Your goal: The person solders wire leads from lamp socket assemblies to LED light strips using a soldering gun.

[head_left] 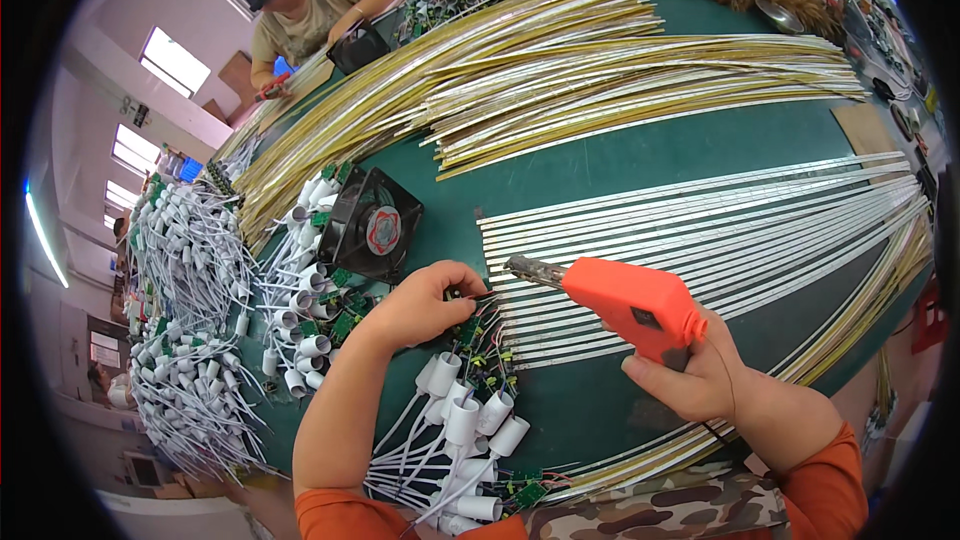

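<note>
My right hand point(700, 370) is wrapped round an orange-red soldering gun point(630, 302). Its metal tip points left, over the left ends of a fanned row of thin white LED strips point(640, 240). At those ends my left hand point(428, 305) is closed, its thumb and finger pinching thin wires point(487, 298) of a small circuit board; the fingers partly cover the grip. Below it, several green circuit boards point(480, 365) lie along the strip ends, with white lamp holders point(463, 422) and white cables trailing toward me.
A black fan point(375, 225) stands left of the strips. Piles of lamp holders point(190, 240) fill the left side. Bundles of yellow and white strips point(640, 90) lie across the green table point(720, 140). Another person point(310, 15) works at the far left, holding a red tool.
</note>
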Demonstrator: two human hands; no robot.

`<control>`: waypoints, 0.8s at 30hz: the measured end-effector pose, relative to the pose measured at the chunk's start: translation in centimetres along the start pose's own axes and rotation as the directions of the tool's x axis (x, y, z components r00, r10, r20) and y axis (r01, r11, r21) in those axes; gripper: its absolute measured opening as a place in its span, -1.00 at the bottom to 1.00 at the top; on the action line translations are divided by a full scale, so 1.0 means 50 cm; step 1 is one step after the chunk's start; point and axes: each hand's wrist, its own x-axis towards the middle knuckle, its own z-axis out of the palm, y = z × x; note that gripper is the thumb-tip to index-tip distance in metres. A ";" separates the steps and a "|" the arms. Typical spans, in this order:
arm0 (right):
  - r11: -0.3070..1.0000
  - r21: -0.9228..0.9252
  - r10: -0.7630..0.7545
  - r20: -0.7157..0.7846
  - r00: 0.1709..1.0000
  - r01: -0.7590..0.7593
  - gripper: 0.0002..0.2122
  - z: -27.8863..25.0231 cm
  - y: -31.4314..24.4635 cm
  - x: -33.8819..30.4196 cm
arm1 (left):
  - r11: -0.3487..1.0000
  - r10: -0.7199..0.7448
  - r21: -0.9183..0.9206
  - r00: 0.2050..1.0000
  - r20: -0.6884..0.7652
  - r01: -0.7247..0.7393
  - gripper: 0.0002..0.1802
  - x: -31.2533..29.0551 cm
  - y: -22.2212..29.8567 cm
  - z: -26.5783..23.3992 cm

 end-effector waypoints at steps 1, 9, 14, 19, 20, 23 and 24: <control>1.000 -0.001 -0.009 -0.008 1.000 0.009 -0.51 0.001 0.003 0.000 | 0.998 0.021 0.063 1.000 -0.019 -0.020 -0.83 0.001 -0.001 0.003; 0.999 0.020 0.032 -0.012 0.999 -0.032 -0.50 0.012 0.019 0.002 | 0.950 0.222 0.241 0.972 -0.071 -0.199 -0.88 0.000 0.004 0.005; 0.999 0.039 -0.025 -0.040 0.999 0.027 -0.51 0.014 0.025 0.002 | 0.968 0.169 0.211 0.975 -0.143 -0.136 -0.87 0.004 0.003 0.015; 0.993 0.053 0.109 0.007 0.994 -0.110 -0.51 0.006 0.005 0.002 | 0.997 0.024 0.082 0.992 -0.122 -0.014 -0.86 0.007 0.015 0.017; 0.993 0.053 0.108 0.005 0.994 -0.108 -0.51 0.005 0.005 0.001 | 0.996 0.025 0.084 0.992 -0.122 -0.015 -0.86 0.006 0.016 0.015; 0.997 0.041 0.063 0.003 0.998 -0.063 -0.50 0.006 0.008 0.000 | 0.995 -0.077 -0.062 0.994 -0.077 0.072 -0.88 0.005 0.010 0.009; 0.996 0.045 0.079 0.005 0.997 -0.079 -0.50 0.007 0.005 0.001 | 0.995 -0.080 -0.072 0.993 -0.084 0.074 -0.88 0.005 0.006 0.010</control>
